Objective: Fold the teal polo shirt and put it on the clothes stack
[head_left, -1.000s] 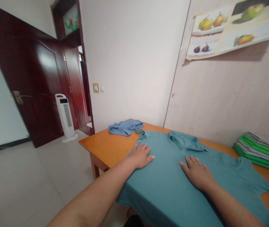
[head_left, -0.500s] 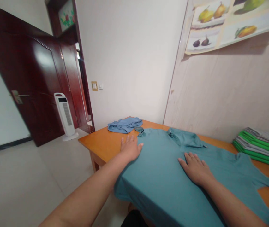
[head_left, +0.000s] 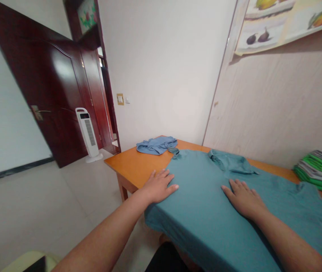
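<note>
A teal polo shirt [head_left: 206, 204] lies spread flat over the orange wooden table [head_left: 132, 168], its collar toward the wall and its hem hanging off the near edge. My left hand [head_left: 159, 186] lies flat with fingers stretched out on the shirt's left edge, partly on the table. My right hand [head_left: 244, 198] rests flat and open on the middle of the shirt, below the collar. Neither hand holds anything.
A crumpled blue garment [head_left: 157, 145] sits at the table's far left corner. A stack of folded green and grey clothes [head_left: 319, 172] lies at the right by the wall. A white tower fan [head_left: 87, 134] stands by the dark red door [head_left: 50, 102].
My left hand slid back along the shirt's left edge, from near the collar side toward me. The right hand stayed flat on the shirt. The view shifted slightly.
</note>
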The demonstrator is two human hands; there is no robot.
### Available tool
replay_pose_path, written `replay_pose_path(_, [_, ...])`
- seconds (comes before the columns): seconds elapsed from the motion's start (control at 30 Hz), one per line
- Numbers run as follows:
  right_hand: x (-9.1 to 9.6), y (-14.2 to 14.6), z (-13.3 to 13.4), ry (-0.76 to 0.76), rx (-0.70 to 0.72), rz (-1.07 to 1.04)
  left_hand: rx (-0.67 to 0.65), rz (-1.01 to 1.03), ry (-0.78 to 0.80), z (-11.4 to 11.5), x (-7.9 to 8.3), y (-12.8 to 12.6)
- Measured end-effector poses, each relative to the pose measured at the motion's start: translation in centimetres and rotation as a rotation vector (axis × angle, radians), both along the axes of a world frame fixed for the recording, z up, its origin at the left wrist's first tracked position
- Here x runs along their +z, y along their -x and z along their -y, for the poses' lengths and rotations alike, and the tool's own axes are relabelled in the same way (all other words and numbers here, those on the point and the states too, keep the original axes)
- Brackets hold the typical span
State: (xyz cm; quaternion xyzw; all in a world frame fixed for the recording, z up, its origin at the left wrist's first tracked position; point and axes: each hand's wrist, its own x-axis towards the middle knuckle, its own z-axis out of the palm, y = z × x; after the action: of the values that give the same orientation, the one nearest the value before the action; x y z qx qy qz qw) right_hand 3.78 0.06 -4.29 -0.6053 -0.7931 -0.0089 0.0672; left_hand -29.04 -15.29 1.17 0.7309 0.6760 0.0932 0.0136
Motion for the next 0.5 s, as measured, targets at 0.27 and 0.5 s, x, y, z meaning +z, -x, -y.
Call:
replay_pose_path(0.27, [-0.2, -0.2, -0.1, -0.008, 0.009, -0.001, 0.200, -0.002, -0.129, 0.3, 0.5, 0.7])
replay_pose_path(0.5, [0.2, -0.1, 0.1, 0.009, 0.004, 0.023, -0.069, 0.019, 0.026, 1.1, -0.1, -0.2])
